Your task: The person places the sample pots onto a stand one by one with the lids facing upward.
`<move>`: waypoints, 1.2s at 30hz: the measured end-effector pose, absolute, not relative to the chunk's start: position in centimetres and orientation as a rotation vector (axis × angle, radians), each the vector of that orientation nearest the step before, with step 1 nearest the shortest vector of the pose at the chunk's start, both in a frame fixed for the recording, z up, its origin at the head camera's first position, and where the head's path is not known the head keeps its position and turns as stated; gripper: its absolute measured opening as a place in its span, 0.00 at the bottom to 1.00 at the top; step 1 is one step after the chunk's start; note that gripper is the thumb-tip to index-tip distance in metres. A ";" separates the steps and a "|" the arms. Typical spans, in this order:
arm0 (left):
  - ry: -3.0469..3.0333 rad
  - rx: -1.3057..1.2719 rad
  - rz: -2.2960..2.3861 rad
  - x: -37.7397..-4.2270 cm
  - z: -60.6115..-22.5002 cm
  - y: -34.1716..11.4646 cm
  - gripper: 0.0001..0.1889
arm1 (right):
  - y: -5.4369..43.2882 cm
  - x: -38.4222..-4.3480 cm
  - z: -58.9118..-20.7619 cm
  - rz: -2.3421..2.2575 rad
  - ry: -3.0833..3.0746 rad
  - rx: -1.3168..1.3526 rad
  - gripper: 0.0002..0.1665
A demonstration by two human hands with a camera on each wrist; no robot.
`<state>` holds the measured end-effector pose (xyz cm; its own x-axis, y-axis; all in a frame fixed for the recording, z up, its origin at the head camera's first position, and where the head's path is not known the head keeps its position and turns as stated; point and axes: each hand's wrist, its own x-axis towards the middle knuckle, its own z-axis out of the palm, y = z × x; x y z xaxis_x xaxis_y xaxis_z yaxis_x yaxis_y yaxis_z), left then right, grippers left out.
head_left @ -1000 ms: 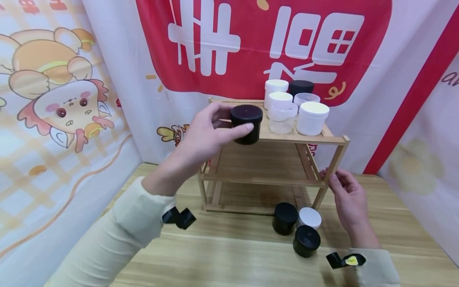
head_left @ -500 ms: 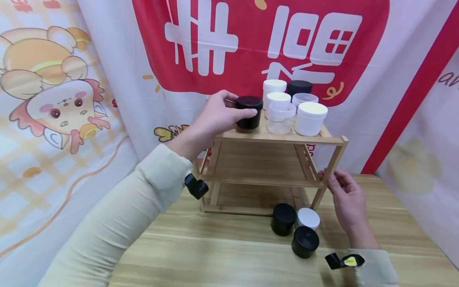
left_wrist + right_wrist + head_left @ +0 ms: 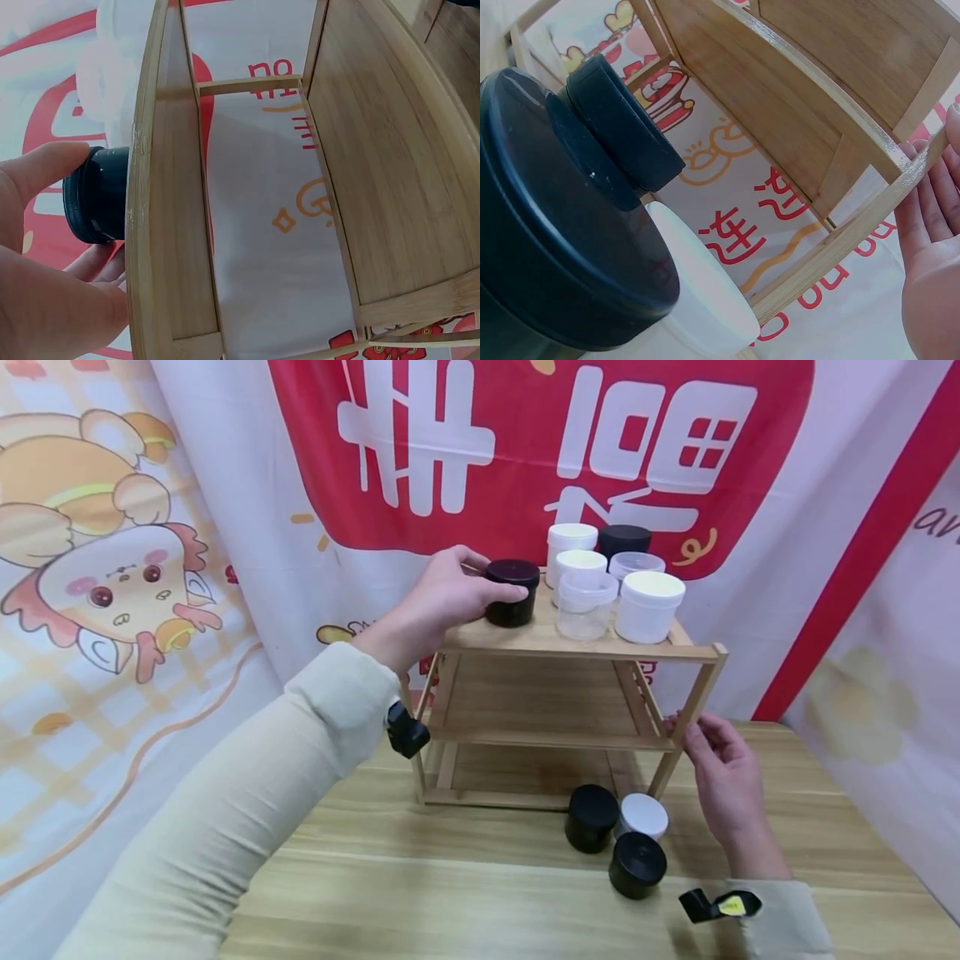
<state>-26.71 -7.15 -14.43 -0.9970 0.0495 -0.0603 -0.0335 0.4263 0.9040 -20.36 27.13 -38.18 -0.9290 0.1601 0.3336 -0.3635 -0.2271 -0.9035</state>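
Note:
My left hand (image 3: 450, 597) holds a lidded black jar (image 3: 512, 597) between thumb and fingers, at the left of the top shelf of a wooden rack (image 3: 551, 740). In the left wrist view the jar's base (image 3: 112, 191) meets the shelf edge, with the thumb on one side and fingers on the other. At the rack's right front post, my right hand (image 3: 729, 785) grips the wood with thumb and fingers. Beside the held jar stand a clear jar (image 3: 583, 614), a white jar (image 3: 648, 607), and several other white, clear and black jars.
On the table before the rack's lower right stand two black jars (image 3: 592, 818) (image 3: 637, 866) and a white-lidded jar (image 3: 642, 817). Both lower shelves lie below the loaded top. A printed cloth (image 3: 420, 443) hangs close behind and at both sides.
My left hand has carried the black jar back and down from in front of the rack onto the top shelf. The right hand stays on the post.

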 end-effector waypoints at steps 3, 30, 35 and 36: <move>2.575 -0.002 1.651 -27.2 -14.3 -6.8 0.34 | 27.2 -20.3 -38.2 2.207 -1.718 0.234 0.21; 2.553 -0.174 1.683 -31.3 -14.3 -4.4 0.35 | 27.4 -20.2 -38.0 2.189 -1.774 0.186 0.25; 2.595 -0.201 1.663 -31.7 -14.4 -4.2 0.33 | 27.3 -20.2 -37.9 2.192 -1.785 0.170 0.25; 2.609 -0.205 1.652 -31.7 -14.4 -4.1 0.33 | 27.3 -20.2 -37.9 2.191 -1.786 0.169 0.25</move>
<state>-31.73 -4.09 -14.39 -0.9902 -0.0864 -0.1101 -0.1365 0.4219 0.8963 -20.22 27.30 -37.89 -0.9454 0.1626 0.2826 -0.3096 -0.1754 -0.9346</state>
